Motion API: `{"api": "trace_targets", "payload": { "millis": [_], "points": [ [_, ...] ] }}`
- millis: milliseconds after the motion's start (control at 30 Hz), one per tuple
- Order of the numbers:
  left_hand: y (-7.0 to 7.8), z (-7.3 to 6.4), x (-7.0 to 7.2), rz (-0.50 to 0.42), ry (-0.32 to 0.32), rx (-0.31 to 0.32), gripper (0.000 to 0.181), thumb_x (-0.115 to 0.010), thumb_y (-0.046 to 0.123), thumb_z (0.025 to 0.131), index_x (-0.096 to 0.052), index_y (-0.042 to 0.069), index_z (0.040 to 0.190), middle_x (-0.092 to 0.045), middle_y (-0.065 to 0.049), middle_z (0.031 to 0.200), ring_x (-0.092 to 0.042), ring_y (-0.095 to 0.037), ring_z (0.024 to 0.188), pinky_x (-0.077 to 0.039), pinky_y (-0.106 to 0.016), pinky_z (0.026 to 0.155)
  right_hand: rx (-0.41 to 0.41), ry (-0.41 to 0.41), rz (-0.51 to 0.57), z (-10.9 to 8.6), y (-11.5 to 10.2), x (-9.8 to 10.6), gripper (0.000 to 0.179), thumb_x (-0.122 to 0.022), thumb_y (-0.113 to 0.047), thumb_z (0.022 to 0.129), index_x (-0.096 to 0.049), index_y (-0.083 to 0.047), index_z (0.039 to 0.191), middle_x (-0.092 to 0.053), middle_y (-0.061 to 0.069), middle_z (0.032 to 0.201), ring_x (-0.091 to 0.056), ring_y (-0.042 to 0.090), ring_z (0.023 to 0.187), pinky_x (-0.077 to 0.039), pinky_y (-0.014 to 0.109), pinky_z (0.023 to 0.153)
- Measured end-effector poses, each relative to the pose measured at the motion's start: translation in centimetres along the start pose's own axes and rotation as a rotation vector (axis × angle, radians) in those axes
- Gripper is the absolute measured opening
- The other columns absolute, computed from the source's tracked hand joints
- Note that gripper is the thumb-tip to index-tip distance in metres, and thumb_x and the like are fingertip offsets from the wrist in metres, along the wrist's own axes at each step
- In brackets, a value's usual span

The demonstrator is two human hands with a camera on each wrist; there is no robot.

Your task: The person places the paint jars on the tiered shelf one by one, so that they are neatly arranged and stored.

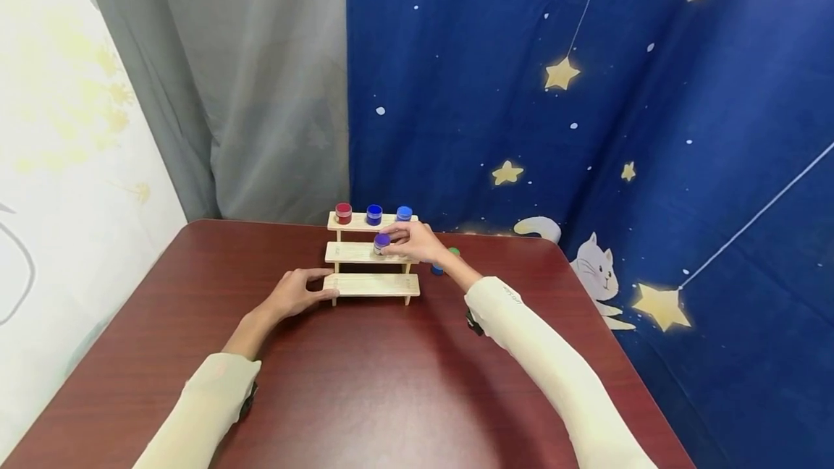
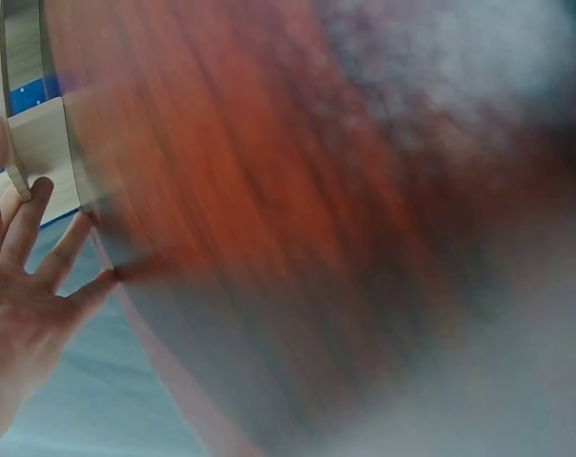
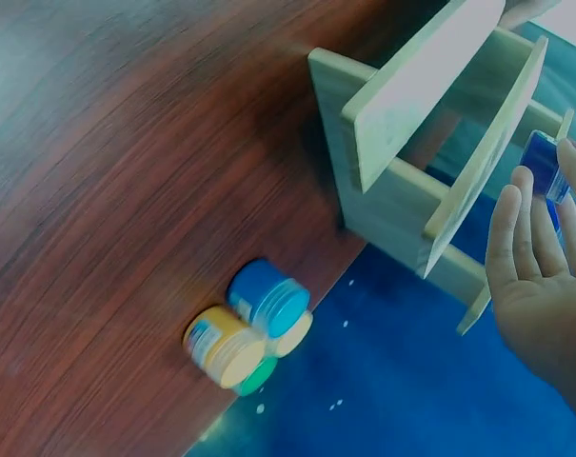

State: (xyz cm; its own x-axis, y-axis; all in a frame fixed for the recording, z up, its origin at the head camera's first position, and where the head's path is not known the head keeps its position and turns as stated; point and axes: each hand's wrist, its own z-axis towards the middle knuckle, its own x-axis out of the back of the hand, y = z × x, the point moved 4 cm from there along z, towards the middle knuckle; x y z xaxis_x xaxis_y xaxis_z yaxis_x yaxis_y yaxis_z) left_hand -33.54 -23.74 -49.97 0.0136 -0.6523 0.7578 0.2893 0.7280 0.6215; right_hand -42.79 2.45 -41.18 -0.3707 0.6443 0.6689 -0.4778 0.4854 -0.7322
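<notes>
A three-tier wooden stand stands near the table's far edge. My left hand grips the left end of its lowest shelf, thumb at the front; in the left wrist view the other fingers are spread. With thumb and fingertips my right hand pinches a small purple paint jar at the middle shelf. Whether the jar touches the shelf I cannot tell. Along the top shelf sit a red jar, a dark blue jar and a lighter blue jar, partly hidden by my right hand.
Right of the stand, several paint jars are grouped on the table: a blue jar, a yellow jar, a green jar and a pale-lidded jar. Behind the table hang a grey curtain and a blue starry curtain.
</notes>
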Motion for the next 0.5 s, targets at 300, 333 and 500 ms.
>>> {"api": "trace_targets", "payload": {
  "millis": [300,333,500],
  "points": [
    [-0.2,0.1,-0.2,-0.004,-0.005,0.027,0.06,-0.082,0.043,0.089,-0.07,0.007,0.135,-0.067,-0.023,0.134,-0.062,-0.041,0.125,-0.049,-0.058,0.102,0.0,-0.027,0.111,1.7,-0.9,-2.2,0.043,-0.084,-0.01,0.089,-0.071,-0.003,0.13,-0.075,0.015,0.119,-0.076,0.022,0.102,-0.061,0.029,0.079],
    [-0.2,0.1,-0.3,-0.007,-0.007,0.029,0.06,-0.082,0.043,0.089,-0.07,0.007,0.136,-0.066,-0.023,0.134,-0.062,-0.041,0.125,-0.049,-0.058,0.102,0.004,-0.03,0.12,1.8,-1.1,-2.4,0.043,-0.083,-0.009,0.089,-0.07,-0.002,0.13,-0.075,0.016,0.119,-0.076,0.022,0.101,-0.061,0.029,0.079],
    [-0.3,-0.1,-0.4,-0.019,-0.006,0.035,0.059,-0.083,0.041,0.089,-0.069,0.007,0.136,-0.066,-0.023,0.135,-0.062,-0.04,0.126,-0.049,-0.057,0.103,0.028,-0.019,0.092,2.5,-2.1,-3.3,0.042,-0.084,-0.009,0.088,-0.071,-0.002,0.128,-0.076,0.015,0.116,-0.075,0.021,0.103,-0.06,0.026,0.08]
  ]
}}
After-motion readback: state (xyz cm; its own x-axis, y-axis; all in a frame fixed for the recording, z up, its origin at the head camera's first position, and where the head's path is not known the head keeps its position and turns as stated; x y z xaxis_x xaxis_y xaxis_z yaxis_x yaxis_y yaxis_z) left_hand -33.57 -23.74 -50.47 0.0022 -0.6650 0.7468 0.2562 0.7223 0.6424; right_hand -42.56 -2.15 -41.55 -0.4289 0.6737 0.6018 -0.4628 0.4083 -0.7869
